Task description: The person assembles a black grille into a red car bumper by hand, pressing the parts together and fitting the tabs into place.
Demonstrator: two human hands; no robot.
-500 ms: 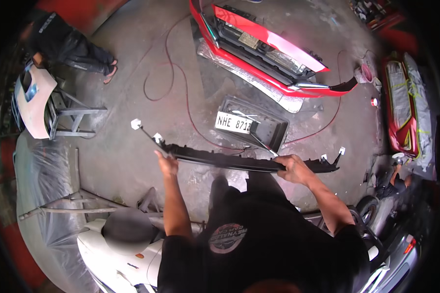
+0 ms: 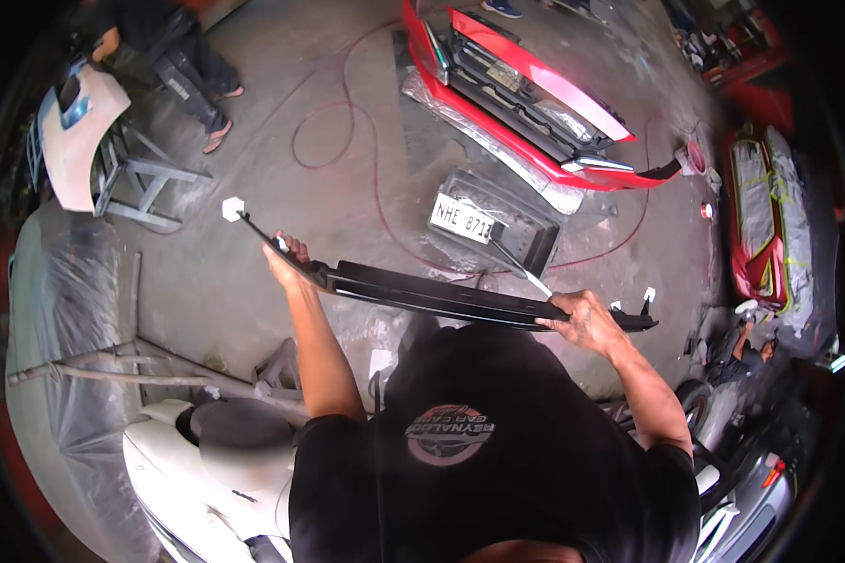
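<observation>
A long, slightly curved black plastic car trim strip (image 2: pixel 413 293) is held up across the front of my body. My left hand (image 2: pixel 286 260) is closed around its left part, near a thin end tipped with a white square tab (image 2: pixel 234 209). My right hand (image 2: pixel 584 321) grips the strip toward its right end, thumb along the near edge. A slim tool with a pale handle and dark far end (image 2: pixel 535 280) sticks out from the right hand; its kind is unclear. Beyond the strip, a black tray-like panel (image 2: pixel 542 246) lies on the floor with a white licence plate (image 2: pixel 462 218) on it.
A red car bumper (image 2: pixel 535 159) lies farther off on silvery sheeting. A thin red hose (image 2: pixel 376 178) loops over the floor. At left, a pale body panel (image 2: pixel 89 141) rests on a metal stand, near a person (image 2: pixel 192 70). A white scooter (image 2: pixel 197 479) stands close at lower left.
The strip's left end has risen and swung left with my left hand, and the strip has rolled to show a smoother face. The person at left has shifted.
</observation>
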